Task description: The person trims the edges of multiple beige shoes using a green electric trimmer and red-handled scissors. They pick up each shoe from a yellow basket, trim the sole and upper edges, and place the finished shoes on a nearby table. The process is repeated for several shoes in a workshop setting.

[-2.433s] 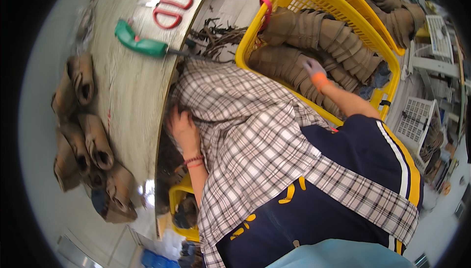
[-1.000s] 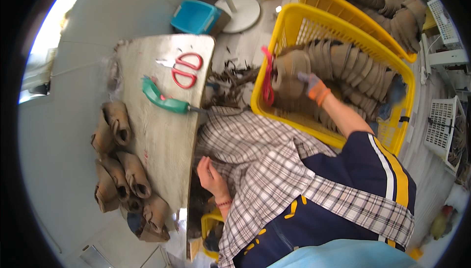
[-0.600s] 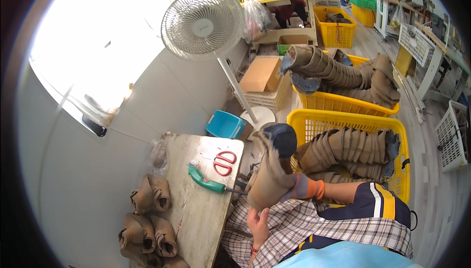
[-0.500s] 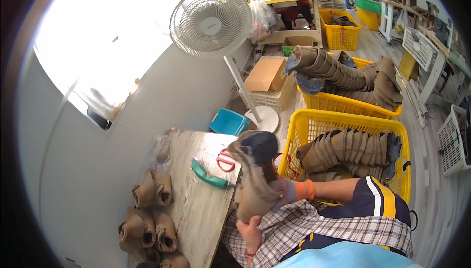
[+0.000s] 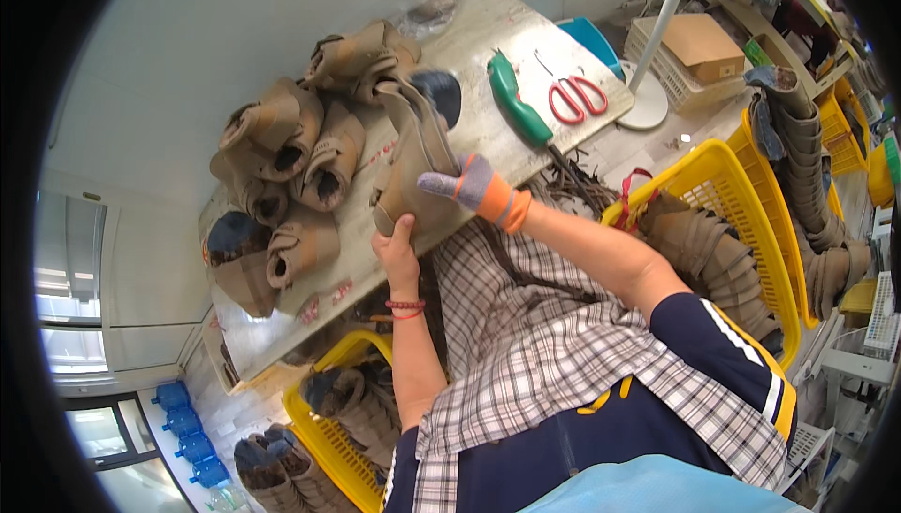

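Note:
A tan boot upper (image 5: 410, 161) with a dark blue part at its far end is at the table's near edge. My bare left hand (image 5: 398, 248) is closed on its near end, the thumb on top. My right hand (image 5: 481, 194), in a grey and orange glove, is by its right side; the fingers are stretched out and lie against it. More tan uppers (image 5: 328, 161) lie in a loose pile left of it. To the right on the table are a green-handled tool (image 5: 516, 100) and red-handled scissors (image 5: 574, 100).
The worn table (image 5: 460, 34) stands against a white wall. Yellow baskets (image 5: 755, 203) of stacked uppers are at the right, and another yellow basket (image 5: 324, 457) is below the table's left end. A fan stand (image 5: 662, 34) and a blue bin (image 5: 593, 44) are beyond the table.
The view has swung left. The upper has moved from above my lap to the table beside the pile. My right hand's fingers, earlier around the upper, are now stretched out.

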